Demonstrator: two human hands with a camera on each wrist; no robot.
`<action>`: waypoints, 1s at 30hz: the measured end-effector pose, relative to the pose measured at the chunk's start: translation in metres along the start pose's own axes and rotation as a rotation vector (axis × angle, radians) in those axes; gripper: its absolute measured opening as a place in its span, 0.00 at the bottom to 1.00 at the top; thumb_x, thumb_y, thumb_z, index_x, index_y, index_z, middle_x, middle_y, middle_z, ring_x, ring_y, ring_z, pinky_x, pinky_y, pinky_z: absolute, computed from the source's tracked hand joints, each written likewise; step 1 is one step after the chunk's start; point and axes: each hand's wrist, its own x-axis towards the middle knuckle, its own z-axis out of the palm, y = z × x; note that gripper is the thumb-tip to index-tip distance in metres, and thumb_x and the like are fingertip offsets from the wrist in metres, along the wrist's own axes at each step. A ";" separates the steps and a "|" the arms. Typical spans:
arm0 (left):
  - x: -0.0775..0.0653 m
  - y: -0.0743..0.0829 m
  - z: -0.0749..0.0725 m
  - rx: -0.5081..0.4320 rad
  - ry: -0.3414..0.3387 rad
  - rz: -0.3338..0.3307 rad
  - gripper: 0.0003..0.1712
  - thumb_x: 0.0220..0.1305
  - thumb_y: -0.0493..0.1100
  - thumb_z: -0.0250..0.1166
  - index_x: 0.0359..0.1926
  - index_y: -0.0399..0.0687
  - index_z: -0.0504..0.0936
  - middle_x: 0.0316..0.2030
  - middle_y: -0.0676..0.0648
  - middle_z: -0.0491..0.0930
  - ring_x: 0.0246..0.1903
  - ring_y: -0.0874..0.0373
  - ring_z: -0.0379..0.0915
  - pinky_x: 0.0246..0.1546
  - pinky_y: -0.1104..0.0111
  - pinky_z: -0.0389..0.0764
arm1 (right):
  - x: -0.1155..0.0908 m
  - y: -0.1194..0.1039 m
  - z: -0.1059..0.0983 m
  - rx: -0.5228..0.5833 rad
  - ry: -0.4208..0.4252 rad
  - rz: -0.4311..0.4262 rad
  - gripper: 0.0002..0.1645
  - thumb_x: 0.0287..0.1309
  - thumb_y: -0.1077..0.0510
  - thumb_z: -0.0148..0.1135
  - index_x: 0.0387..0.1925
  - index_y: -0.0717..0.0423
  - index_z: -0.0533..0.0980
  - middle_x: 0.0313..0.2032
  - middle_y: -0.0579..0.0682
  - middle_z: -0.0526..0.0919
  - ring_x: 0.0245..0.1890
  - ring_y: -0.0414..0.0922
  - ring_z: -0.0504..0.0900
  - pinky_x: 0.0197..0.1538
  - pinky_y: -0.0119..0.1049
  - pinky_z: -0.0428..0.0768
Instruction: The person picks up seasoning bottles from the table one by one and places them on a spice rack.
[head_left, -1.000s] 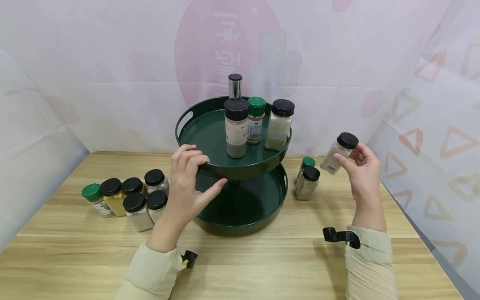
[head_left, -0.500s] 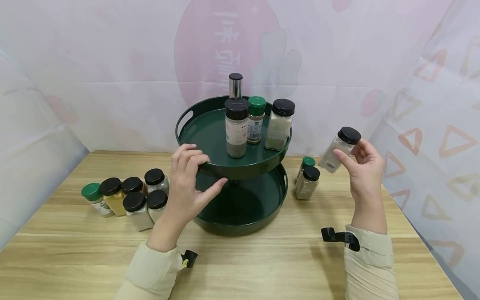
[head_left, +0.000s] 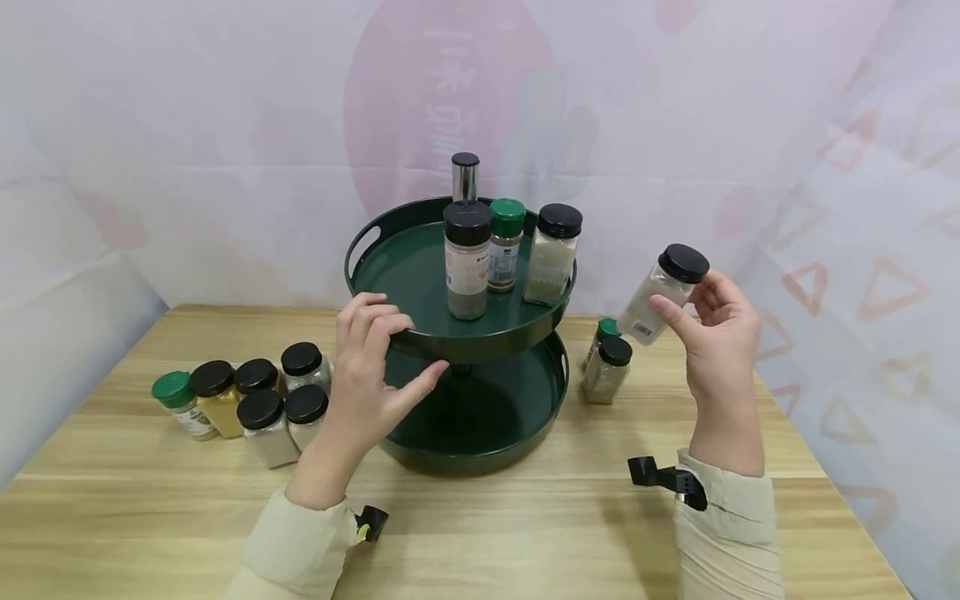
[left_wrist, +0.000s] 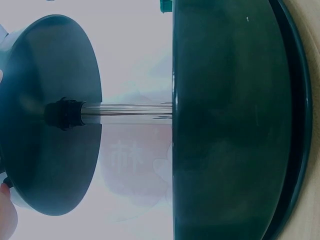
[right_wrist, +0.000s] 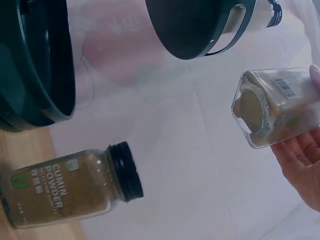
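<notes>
My left hand point(head_left: 363, 371) holds the front-left rim of the upper tray point(head_left: 491, 348) of a dark green two-tier stand, fingers over the edge, thumb below. To the right, my right hand point(head_left: 720, 342) holds a clear square spice jar point(head_left: 651, 307) with a black cap between thumb and fingers. It is tilted in the air, its base toward the stand in the right wrist view. On the upper tray stand a pepper-type shaker point(head_left: 467, 271), a green-capped jar point(head_left: 505, 254) and a black-capped square jar point(head_left: 551, 262). The lower tray point(head_left: 480, 417) shows a bare floor.
Beneath the held jar, a cumin powder jar point(right_wrist: 62, 187) and a green-capped jar point(head_left: 602, 335) stand on the wooden table point(head_left: 510, 533). Several spice jars point(head_left: 270, 442) cluster left of the stand. A printed cloth point(head_left: 247, 125) hangs behind.
My right hand has lifted the spice jar slightly and brought it left toward the stand, tilting it further. My left hand stays on the rim. The head view has shifted a little.
</notes>
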 end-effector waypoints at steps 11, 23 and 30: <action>0.000 0.001 -0.001 -0.003 -0.006 0.001 0.36 0.65 0.69 0.58 0.45 0.37 0.73 0.49 0.35 0.73 0.63 0.39 0.59 0.67 0.44 0.60 | 0.001 -0.019 0.020 0.074 -0.020 -0.061 0.28 0.44 0.82 0.68 0.50 0.67 0.80 0.39 0.51 0.85 0.41 0.43 0.81 0.49 0.29 0.78; 0.000 0.001 -0.001 0.001 -0.001 0.003 0.35 0.65 0.68 0.58 0.45 0.37 0.73 0.49 0.35 0.72 0.63 0.38 0.59 0.67 0.44 0.60 | 0.001 -0.041 0.061 0.083 -0.124 -0.136 0.27 0.45 0.81 0.68 0.51 0.66 0.81 0.42 0.52 0.85 0.41 0.46 0.81 0.48 0.32 0.79; 0.000 0.001 -0.002 0.007 -0.005 0.006 0.35 0.65 0.68 0.58 0.45 0.37 0.73 0.49 0.35 0.72 0.63 0.38 0.59 0.66 0.43 0.60 | -0.006 -0.044 0.088 0.039 -0.185 -0.158 0.27 0.48 0.78 0.68 0.51 0.62 0.81 0.42 0.49 0.85 0.41 0.44 0.79 0.48 0.33 0.77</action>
